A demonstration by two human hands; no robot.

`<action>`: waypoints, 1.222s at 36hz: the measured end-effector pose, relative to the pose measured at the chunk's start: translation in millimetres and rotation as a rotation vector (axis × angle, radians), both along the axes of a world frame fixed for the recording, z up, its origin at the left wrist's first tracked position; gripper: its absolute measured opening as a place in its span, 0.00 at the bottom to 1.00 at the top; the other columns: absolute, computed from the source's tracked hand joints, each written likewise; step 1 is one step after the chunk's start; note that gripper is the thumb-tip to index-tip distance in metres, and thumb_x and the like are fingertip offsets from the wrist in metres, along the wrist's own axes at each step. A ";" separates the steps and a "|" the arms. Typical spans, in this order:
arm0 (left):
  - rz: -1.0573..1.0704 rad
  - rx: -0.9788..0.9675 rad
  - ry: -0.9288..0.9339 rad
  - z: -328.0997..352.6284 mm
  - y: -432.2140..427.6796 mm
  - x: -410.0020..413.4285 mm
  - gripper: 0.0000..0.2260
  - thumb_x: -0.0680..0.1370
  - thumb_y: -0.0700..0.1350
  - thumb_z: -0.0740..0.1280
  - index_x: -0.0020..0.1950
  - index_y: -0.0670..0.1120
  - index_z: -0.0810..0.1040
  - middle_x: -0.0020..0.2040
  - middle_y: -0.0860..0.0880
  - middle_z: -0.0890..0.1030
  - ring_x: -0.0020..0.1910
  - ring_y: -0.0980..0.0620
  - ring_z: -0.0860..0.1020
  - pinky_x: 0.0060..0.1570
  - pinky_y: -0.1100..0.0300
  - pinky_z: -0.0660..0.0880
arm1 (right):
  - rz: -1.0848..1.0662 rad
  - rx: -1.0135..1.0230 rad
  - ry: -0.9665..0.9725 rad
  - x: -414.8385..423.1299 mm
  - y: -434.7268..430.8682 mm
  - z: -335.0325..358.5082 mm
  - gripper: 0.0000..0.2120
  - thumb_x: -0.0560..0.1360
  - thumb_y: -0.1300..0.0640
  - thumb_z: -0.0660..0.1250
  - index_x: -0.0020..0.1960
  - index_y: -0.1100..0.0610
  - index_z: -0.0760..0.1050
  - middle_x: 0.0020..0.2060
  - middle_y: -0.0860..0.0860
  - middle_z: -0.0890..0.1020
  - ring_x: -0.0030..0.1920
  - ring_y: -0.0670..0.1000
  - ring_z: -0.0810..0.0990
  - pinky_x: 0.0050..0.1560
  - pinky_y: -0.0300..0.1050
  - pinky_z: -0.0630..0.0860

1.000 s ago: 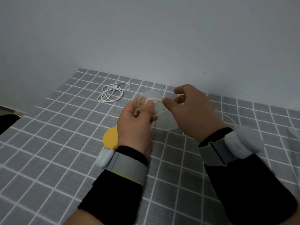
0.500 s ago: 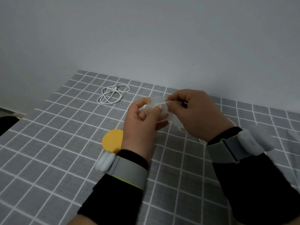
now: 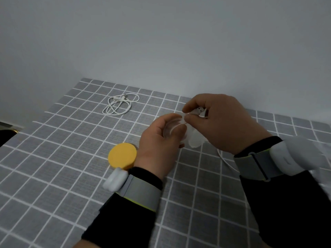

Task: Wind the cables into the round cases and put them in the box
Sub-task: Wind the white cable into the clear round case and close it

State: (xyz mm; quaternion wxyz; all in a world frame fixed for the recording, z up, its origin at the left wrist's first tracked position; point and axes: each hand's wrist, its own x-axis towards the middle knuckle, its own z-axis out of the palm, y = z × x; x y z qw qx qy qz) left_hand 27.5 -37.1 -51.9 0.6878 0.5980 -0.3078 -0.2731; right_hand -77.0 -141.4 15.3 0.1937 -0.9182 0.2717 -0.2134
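Winding is the step in hand: above the table [image 3: 53, 176], toward its far edge, the left hand [image 3: 157, 145] curls round a clear round case [image 3: 172, 130] while the right hand [image 3: 227, 126] pinches the white cable [image 3: 200, 110] near its plug. Next, I judge, the slack trailing onto the table must be fed round the case. A 2nd cable [image 3: 120, 106] lies coiled toward the far left corner and a yellow disc [image 3: 122, 155] sits by the left wrist, but the clear case's parts are hard to tell apart and no box shows.

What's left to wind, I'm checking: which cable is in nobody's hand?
The coiled white cable lying far left on the table; the second cable runs up into the right hand.
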 end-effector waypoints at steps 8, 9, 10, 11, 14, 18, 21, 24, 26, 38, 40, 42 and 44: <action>-0.024 -0.008 0.066 -1.1 0.4 -0.1 0.10 0.78 0.38 0.70 0.53 0.53 0.81 0.52 0.46 0.84 0.49 0.46 0.84 0.40 0.54 0.82 | -0.031 0.090 -0.094 2.0 -2.7 -9.2 0.11 0.74 0.48 0.71 0.56 0.42 0.78 0.40 0.35 0.77 0.40 0.33 0.75 0.42 0.26 0.65; -0.022 -0.014 0.073 -1.0 0.3 0.2 0.10 0.78 0.38 0.70 0.52 0.53 0.81 0.52 0.45 0.84 0.49 0.45 0.84 0.40 0.53 0.82 | -0.040 0.097 -0.097 2.6 -2.3 -9.6 0.12 0.74 0.47 0.71 0.57 0.42 0.77 0.39 0.36 0.77 0.40 0.33 0.75 0.42 0.26 0.65; -0.020 -0.020 0.079 -1.1 0.2 0.6 0.10 0.78 0.38 0.70 0.52 0.53 0.81 0.52 0.45 0.84 0.49 0.45 0.84 0.40 0.53 0.82 | -0.053 0.107 -0.106 3.2 -2.0 -10.5 0.13 0.74 0.46 0.72 0.58 0.42 0.77 0.39 0.37 0.77 0.40 0.35 0.76 0.42 0.27 0.66; -0.019 -0.026 0.086 -1.2 0.4 0.9 0.10 0.78 0.37 0.70 0.51 0.53 0.81 0.51 0.45 0.84 0.48 0.45 0.84 0.40 0.53 0.82 | -0.069 0.116 -0.119 4.0 -1.5 -11.2 0.15 0.73 0.45 0.72 0.59 0.43 0.76 0.38 0.39 0.79 0.40 0.36 0.76 0.42 0.29 0.67; -0.020 -0.033 0.099 -2.0 0.4 1.7 0.11 0.78 0.37 0.70 0.50 0.54 0.81 0.50 0.46 0.85 0.48 0.45 0.84 0.39 0.53 0.82 | -0.117 0.111 -0.159 5.9 0.1 -13.5 0.15 0.72 0.44 0.74 0.54 0.47 0.74 0.35 0.43 0.79 0.37 0.39 0.77 0.38 0.31 0.67; -0.024 -0.020 0.097 -2.3 -0.1 2.2 0.09 0.78 0.38 0.70 0.53 0.52 0.81 0.51 0.45 0.84 0.48 0.45 0.84 0.40 0.53 0.82 | -0.138 0.129 -0.222 9.0 2.4 -14.9 0.13 0.72 0.48 0.75 0.52 0.46 0.74 0.34 0.44 0.81 0.38 0.39 0.80 0.41 0.32 0.71; -0.004 -0.023 0.129 -2.3 -0.1 2.7 0.08 0.78 0.39 0.70 0.53 0.51 0.81 0.50 0.45 0.85 0.47 0.45 0.85 0.39 0.54 0.81 | -0.129 0.181 -0.234 10.1 1.3 -16.0 0.11 0.74 0.51 0.73 0.53 0.45 0.74 0.35 0.42 0.83 0.40 0.39 0.81 0.44 0.36 0.74; 0.017 -0.038 0.190 -1.9 -0.5 3.1 0.08 0.78 0.39 0.70 0.53 0.50 0.81 0.50 0.43 0.85 0.44 0.45 0.85 0.39 0.54 0.81 | -0.120 0.182 -0.215 8.6 -0.9 -16.2 0.09 0.74 0.52 0.72 0.53 0.45 0.76 0.37 0.39 0.84 0.37 0.39 0.79 0.45 0.38 0.73; 0.029 -0.059 0.254 -1.5 -0.4 3.7 0.07 0.78 0.38 0.69 0.53 0.49 0.80 0.48 0.44 0.85 0.43 0.46 0.84 0.40 0.53 0.81 | -0.112 0.157 -0.183 8.5 -0.9 -15.9 0.09 0.75 0.52 0.71 0.53 0.44 0.77 0.37 0.38 0.82 0.36 0.38 0.77 0.42 0.34 0.70; 0.114 -0.148 0.406 0.3 0.4 6.1 0.05 0.80 0.38 0.65 0.54 0.46 0.77 0.43 0.48 0.83 0.40 0.50 0.83 0.40 0.53 0.82 | -0.129 0.141 0.032 15.5 13.4 -18.8 0.15 0.75 0.43 0.68 0.61 0.42 0.75 0.56 0.49 0.73 0.51 0.45 0.73 0.51 0.39 0.65; 0.135 -0.158 0.424 -0.2 -0.3 6.7 0.05 0.81 0.38 0.65 0.55 0.44 0.77 0.44 0.45 0.83 0.41 0.49 0.83 0.42 0.51 0.82 | -0.156 0.166 0.032 18.6 18.2 -20.8 0.16 0.76 0.43 0.68 0.62 0.43 0.72 0.56 0.50 0.74 0.52 0.47 0.73 0.51 0.40 0.65; 0.162 -0.179 0.447 -0.3 -0.7 8.1 0.06 0.81 0.37 0.64 0.58 0.41 0.76 0.46 0.43 0.82 0.42 0.48 0.83 0.42 0.51 0.82 | -0.195 0.204 -0.033 22.9 24.5 -23.3 0.18 0.75 0.44 0.69 0.60 0.45 0.67 0.52 0.50 0.74 0.49 0.49 0.75 0.49 0.42 0.67; 0.191 -0.197 0.482 -0.1 -1.9 8.8 0.09 0.81 0.37 0.64 0.61 0.39 0.74 0.46 0.42 0.81 0.42 0.48 0.82 0.41 0.51 0.82 | -0.263 0.262 -0.136 25.9 31.6 -25.7 0.21 0.74 0.45 0.71 0.57 0.48 0.62 0.46 0.47 0.73 0.45 0.49 0.75 0.44 0.43 0.69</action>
